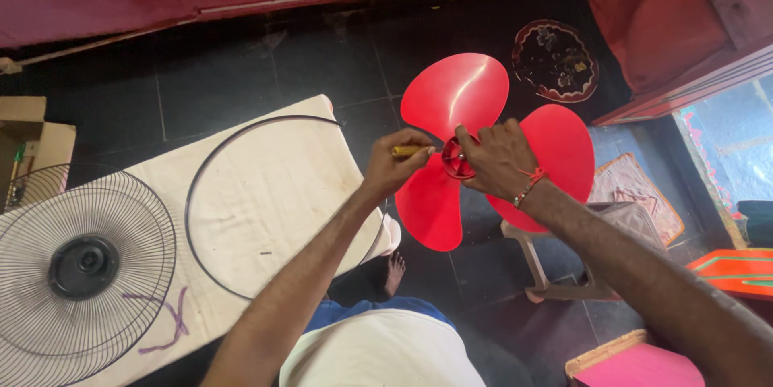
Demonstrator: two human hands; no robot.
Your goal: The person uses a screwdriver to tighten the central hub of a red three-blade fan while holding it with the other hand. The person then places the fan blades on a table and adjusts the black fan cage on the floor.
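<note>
Red three-bladed fan blade (483, 145) held in mid-air, right of centre of the frame, above the dark tiled floor (266, 73) and clear of the bench (274, 186). One blade points to the upper centre, one to the right, one downward toward the lower centre.

Right hand (499, 157): closed over the hub (457, 157) of the fan blade from the right side, fingers wrapped across its face, thumb side toward the centre. A red thread band (530, 182) sits on that wrist.

Left hand (396, 165): closed around a tool with a yellow handle (407, 150), just left of the hub. The handle lies roughly level and points toward the hub; the working end is hidden behind the fingers and the hub, so contact with the hub cannot be confirmed.

The two hands stand close together, with the hub between them. The fan blade lies wholly to the right of the left hand and spreads out behind and around the right hand.

On the bench, covered with a pale cloth, at centre left: a thin dark ring (241, 202) lying flat, and at the lower left a round wire fan guard (84, 266) with a black centre disc, overhanging the bench edge. Purple marks show on the cloth beside the guard.

Lower right: a pale plastic stool (555, 274) on the floor beneath the right forearm
</note>
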